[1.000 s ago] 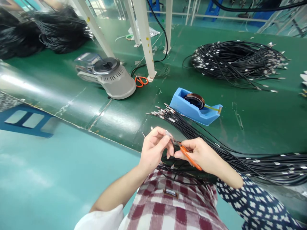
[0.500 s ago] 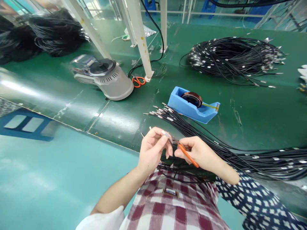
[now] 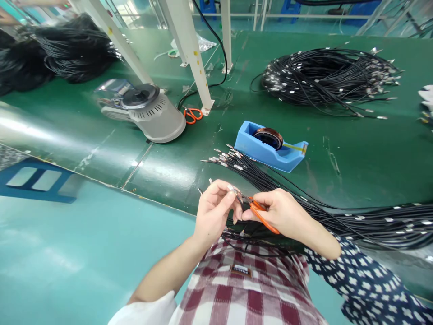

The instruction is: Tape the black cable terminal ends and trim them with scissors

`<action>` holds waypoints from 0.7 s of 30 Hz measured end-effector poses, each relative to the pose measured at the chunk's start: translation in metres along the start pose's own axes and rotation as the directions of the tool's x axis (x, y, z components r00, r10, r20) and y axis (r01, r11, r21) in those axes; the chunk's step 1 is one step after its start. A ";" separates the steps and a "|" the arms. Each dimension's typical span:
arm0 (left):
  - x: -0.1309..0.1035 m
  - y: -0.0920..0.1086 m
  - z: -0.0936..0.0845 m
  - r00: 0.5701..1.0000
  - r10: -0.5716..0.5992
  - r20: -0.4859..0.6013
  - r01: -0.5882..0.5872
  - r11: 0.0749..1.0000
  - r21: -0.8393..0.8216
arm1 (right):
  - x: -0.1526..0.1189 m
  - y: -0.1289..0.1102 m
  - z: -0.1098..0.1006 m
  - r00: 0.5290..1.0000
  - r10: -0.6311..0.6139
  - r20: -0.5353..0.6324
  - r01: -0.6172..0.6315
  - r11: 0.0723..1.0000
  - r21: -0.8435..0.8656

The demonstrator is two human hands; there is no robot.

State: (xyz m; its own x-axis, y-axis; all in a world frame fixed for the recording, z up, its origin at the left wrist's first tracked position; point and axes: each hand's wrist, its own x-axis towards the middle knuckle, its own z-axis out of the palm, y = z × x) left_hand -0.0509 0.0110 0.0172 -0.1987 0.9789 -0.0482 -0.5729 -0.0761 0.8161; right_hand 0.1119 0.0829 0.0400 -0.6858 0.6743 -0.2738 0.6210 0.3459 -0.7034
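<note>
My left hand (image 3: 216, 205) pinches a thin black cable (image 3: 240, 199) near its end, where a small white tag shows at the fingertips. In my right hand (image 3: 280, 208) is a pair of orange-handled cutters (image 3: 261, 215), their metal tips pointing left and close to the cable by my left fingers. Whether the tips touch the cable I cannot tell. More black cables (image 3: 257, 250) lie across my lap, against the checked apron. Just beyond my hands, a bundle of black cables with white-tagged ends (image 3: 250, 169) runs off to the right.
A blue tape dispenser (image 3: 267, 153) with amber tape stands behind the bundle. To the left are a grey round machine (image 3: 155, 117) and orange-handled scissors (image 3: 193, 116) beside a white post (image 3: 199, 76). Coiled cables (image 3: 324, 79) lie at the back right, dark coils (image 3: 74, 49) at the back left.
The orange handles have spread apart in my right hand, and the cutters' tips are a little nearer the cable. My left hand stays almost still. The view has shifted slightly.
</note>
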 end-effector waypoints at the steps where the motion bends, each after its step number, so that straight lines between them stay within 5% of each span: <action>1: 0.000 -0.001 0.000 1.000 0.000 -0.003 0.000 1.000 0.009 | 0.000 0.000 0.000 1.000 -0.002 0.003 0.002 1.000 -0.003; 5: 0.000 -0.002 -0.001 1.000 -0.006 -0.010 0.007 0.998 0.057 | 0.001 -0.001 -0.001 1.000 0.012 -0.018 -0.012 1.000 0.023; 7: -0.001 -0.001 -0.001 1.000 -0.003 -0.005 0.004 0.996 0.087 | 0.004 0.001 0.000 0.999 0.048 0.003 -0.048 0.980 0.194; 12: -0.001 0.005 0.002 0.999 -0.003 -0.045 0.010 0.986 0.164 | 0.009 0.013 0.006 0.990 0.133 -0.055 -0.057 0.714 0.698; 21: -0.005 0.007 0.003 0.964 -0.245 0.108 0.207 0.937 0.281 | -0.014 0.013 0.009 0.977 -0.023 -0.212 0.171 0.679 0.714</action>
State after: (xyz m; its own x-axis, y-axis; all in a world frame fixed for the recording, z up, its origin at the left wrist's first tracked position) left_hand -0.0521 0.0061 0.0250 0.0346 0.9823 -0.1842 -0.3547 0.1844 0.9166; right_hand 0.1262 0.0715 0.0287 -0.6036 0.7894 -0.1120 0.0337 -0.1151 -0.9928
